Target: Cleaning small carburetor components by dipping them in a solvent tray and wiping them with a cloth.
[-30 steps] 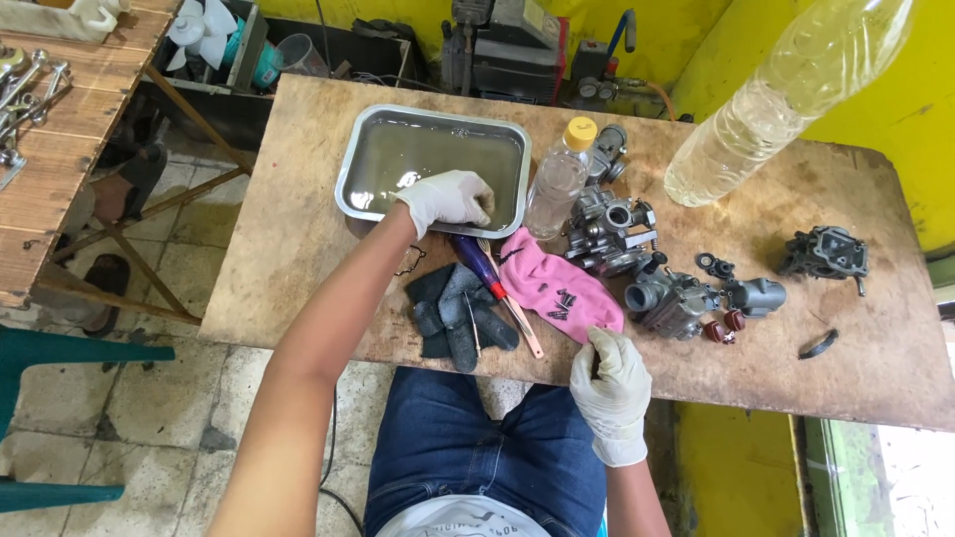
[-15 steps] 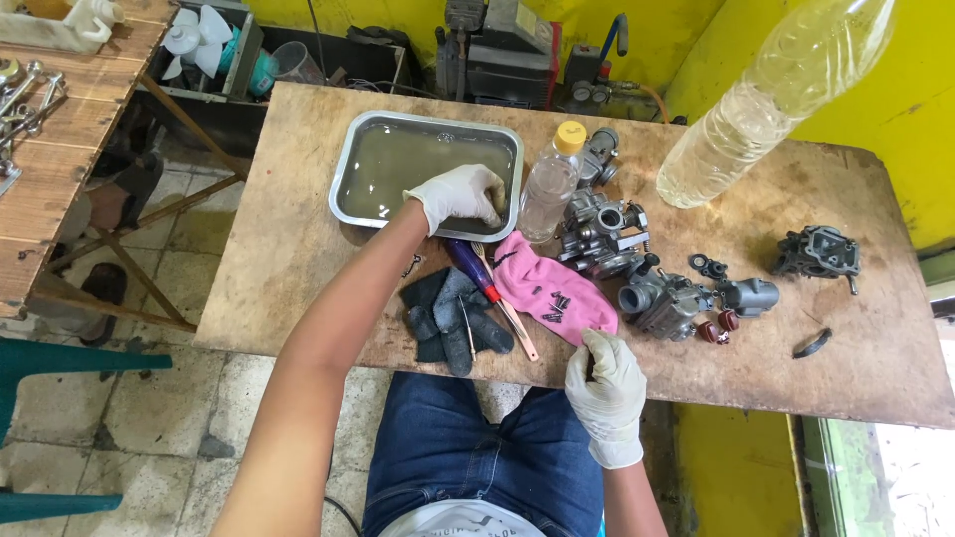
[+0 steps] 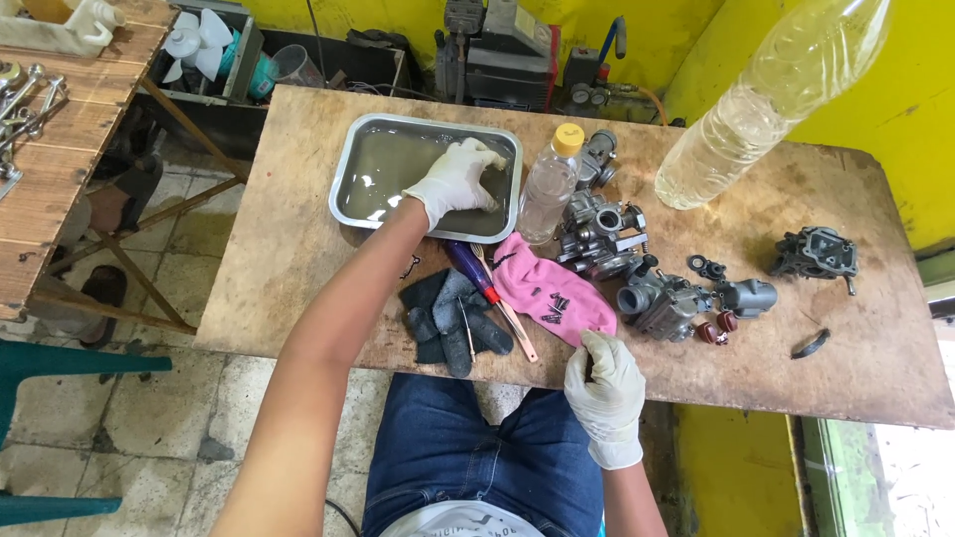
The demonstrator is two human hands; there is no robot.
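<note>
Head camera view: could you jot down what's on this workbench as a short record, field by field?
Surface: wooden table
Left hand: white glove, inside the metal tray of murky liquid
Right hand: white glove, at the near table edge, fingertips at the pink cloth
Between the arms: dark gloves and a screwdriver
Beside the tray: small bottle with a yellow cap, upright
Right of the bottle: grey carburetor parts, several pieces
Upper right: large clear bottle, close to the camera
</note>
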